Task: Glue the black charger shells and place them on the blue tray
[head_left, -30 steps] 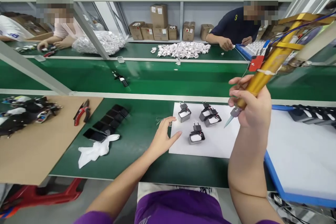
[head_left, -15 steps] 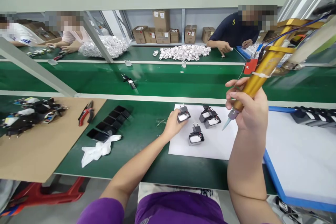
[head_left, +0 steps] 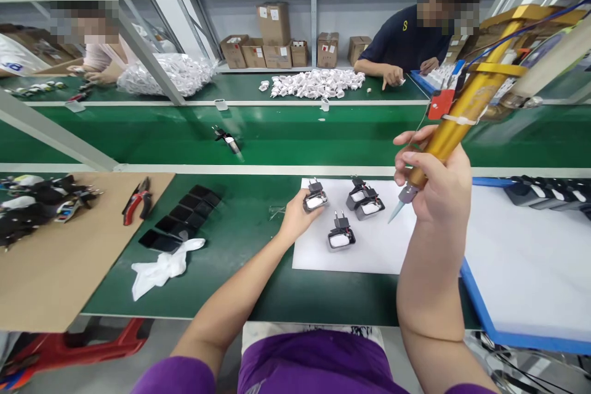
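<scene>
My left hand (head_left: 296, 217) grips a black plug adapter (head_left: 316, 198) with two prongs and a white face inside its open housing, at the left edge of a white sheet (head_left: 318, 260). In my right hand (head_left: 438, 178) is a gold glue dispenser (head_left: 452, 129), its pale tapered nozzle slanting down to the left above the sheet. Between the hands, two more adapters (head_left: 369, 206) stand side by side, touching. A single adapter (head_left: 340, 237) sits nearer to me. The nozzle tip is apart from all of them.
Black empty housings (head_left: 178, 221), a white cloth (head_left: 166, 268) and red-handled pliers (head_left: 137, 200) lie to the left. A blue-rimmed tray (head_left: 480, 308) with several adapters stands right. An adapter (head_left: 227, 140) lies on the green conveyor belt (head_left: 286, 135). Co-workers sit beyond it.
The camera view has tilted and shifted slightly. My left hand still holds the adapter and my right hand the dispenser. The co-worker's hand at the far right has moved a little.
</scene>
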Demonstrator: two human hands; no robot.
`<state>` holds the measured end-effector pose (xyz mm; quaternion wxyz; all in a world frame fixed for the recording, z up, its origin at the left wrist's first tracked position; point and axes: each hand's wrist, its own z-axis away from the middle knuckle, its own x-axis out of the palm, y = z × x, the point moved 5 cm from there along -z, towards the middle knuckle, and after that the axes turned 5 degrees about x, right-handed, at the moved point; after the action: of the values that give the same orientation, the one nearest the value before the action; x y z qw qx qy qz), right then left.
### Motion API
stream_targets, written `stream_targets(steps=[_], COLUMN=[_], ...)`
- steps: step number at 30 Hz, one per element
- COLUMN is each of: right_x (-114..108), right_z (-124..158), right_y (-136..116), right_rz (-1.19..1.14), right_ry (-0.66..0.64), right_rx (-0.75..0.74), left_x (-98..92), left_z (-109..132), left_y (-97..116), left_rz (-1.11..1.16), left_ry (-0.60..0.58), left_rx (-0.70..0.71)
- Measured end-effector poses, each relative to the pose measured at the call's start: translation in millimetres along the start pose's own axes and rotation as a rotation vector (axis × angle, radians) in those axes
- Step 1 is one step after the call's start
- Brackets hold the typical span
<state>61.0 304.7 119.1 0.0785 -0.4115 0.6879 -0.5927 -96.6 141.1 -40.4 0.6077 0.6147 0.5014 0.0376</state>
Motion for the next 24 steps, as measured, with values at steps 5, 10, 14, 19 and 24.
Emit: stream_targets(steps=[5, 10, 14, 19, 24], right_x=[0.3, 4.1, 8.8, 16.3, 23.5], right_z=[0.3, 2.2, 3.3, 8.2, 15.5], right_y=[-0.3, -1.1, -3.5, -5.3, -4.7], right_rz=[0.008, 0.000, -0.022, -0.023, -0.039], right_ry=[0.002, -0.002, -0.033, -0.105, -0.175], right_rx=[0.010, 0.030, 0.053, 0.085, 0.080], left_x=[-23.2, -22.7, 15.1, 36.1, 21.9], left_z=[4.5, 26.2, 41.8, 46.8, 47.0], left_y=[24.9, 55.1, 54.4, 51.4, 77.2], left_rz=[-0.163, -0.203, -0.203, -0.195, -0.102], left_ry=[0.039, -0.263, -0.474, -0.477, -0.378], left_rx=[0.141, 0.148, 0.166, 0.116, 0.138])
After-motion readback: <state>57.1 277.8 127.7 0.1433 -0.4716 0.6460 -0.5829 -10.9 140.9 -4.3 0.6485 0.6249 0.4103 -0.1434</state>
